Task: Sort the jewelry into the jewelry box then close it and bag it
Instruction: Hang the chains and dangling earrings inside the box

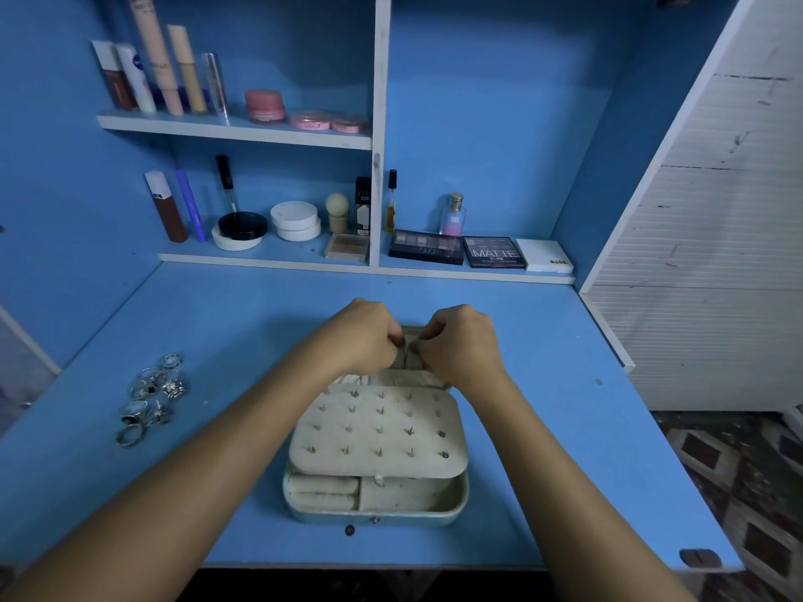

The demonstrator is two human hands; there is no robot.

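An open cream jewelry box (377, 510) lies on the blue desk. Its earring panel (378, 430) carries several studs and is folded forward over the tray. My left hand (360, 336) and my right hand (460, 341) meet over the box's far lid, fingers curled. Between them they pinch a thin piece of jewelry (406, 351), probably a chain, against the lid's inside. Its full shape is hidden by the fingers. Several silver rings (152, 399) lie loose on the desk to the left.
Shelves behind the desk hold cosmetics: tubes (160, 71), pink jars (265, 105), white compacts (295, 220), eyeshadow palettes (460, 250) and a perfume bottle (453, 215). A white slatted panel (717, 254) stands at the right. The desk's front edge runs just below the box.
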